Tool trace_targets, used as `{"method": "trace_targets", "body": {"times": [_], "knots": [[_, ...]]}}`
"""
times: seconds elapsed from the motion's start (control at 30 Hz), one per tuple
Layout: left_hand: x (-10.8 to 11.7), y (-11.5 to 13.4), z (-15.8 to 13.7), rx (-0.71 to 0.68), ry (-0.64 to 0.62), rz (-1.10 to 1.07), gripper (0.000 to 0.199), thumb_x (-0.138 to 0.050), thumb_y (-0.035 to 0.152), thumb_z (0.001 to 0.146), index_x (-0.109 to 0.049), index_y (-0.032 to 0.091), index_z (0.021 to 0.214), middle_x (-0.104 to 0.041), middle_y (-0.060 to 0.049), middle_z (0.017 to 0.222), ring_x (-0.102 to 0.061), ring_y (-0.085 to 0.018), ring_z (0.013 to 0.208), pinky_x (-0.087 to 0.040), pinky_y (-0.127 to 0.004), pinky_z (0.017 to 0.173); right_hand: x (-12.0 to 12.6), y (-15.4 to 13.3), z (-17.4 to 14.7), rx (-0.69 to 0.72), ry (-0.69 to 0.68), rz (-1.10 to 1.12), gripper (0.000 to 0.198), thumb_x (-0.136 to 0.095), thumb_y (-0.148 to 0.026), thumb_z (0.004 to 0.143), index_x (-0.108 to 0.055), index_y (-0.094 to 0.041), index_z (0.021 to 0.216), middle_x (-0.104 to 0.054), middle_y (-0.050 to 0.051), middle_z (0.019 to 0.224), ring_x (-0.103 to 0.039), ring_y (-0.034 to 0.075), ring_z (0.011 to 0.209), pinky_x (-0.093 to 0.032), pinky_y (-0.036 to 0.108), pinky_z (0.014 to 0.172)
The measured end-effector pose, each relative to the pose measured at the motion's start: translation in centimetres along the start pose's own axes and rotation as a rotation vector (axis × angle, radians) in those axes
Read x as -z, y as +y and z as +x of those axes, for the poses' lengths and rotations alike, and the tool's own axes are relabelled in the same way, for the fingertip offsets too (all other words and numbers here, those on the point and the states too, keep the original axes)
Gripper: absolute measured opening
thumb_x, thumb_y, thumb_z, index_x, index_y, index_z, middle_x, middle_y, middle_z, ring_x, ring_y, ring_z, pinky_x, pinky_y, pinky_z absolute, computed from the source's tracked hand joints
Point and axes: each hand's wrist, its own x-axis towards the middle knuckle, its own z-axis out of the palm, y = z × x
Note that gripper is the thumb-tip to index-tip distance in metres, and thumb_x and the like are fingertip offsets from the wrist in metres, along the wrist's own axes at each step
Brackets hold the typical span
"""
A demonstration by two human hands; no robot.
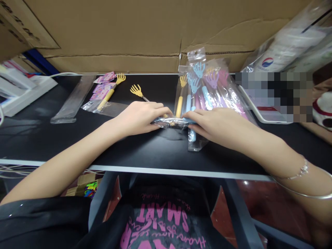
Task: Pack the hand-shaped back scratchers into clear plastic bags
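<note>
Clear packet is held level over black table, between left hand and right hand; fingers pinched closed on both ends. Packet judged light, soft, slippery, easily torn; best gripped by ends.

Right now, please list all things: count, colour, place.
Table: 1, black, centre
Scratchers: 6+, yellow, blue, purple, table
Bags: 4+, transparent, table
Cards: several, pink and purple, left
Held item: 1, silvery-blue, centre
Blurred device: 1, white-rimmed, right
Wrapped goods: uncounted, white, far right
Plush: 1, white-red, right edge
Unclear object: 1, white, left edge
Cables: several, white, left
Cardboard: uncounted, brown, behind
Trinkets: many, multicoloured, below left
Armrests: 2, grey, below
Shirt: 1, black-pink, bottom
Bracelets: 2, silvery, right wrist
Left hand: 1, bare, centre
Right hand: 1, bare, centre
</note>
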Motion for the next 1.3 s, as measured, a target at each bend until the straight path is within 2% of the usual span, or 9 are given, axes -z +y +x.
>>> {"method": "trace_targets", "body": {"times": [1.3], "knots": [[0.17, 0.02, 0.1, 0.007, -0.026, 0.015, 0.029, -0.047, 0.029, 0.088, -0.057, 0.025, 0.114, -0.066, 0.0, 0.104, -0.064, -0.018, 0.093, -0.041, -0.024, 0.066, 0.31, -0.2, -0.12, -0.013, -0.05, 0.01, 0.029, -0.036, -0.034, 0.098, -0.055, -0.02, 0.115, -0.07, 0.005, 0.092, -0.053, 0.013, 0.055, -0.014, 0.029, 0.055]]}}
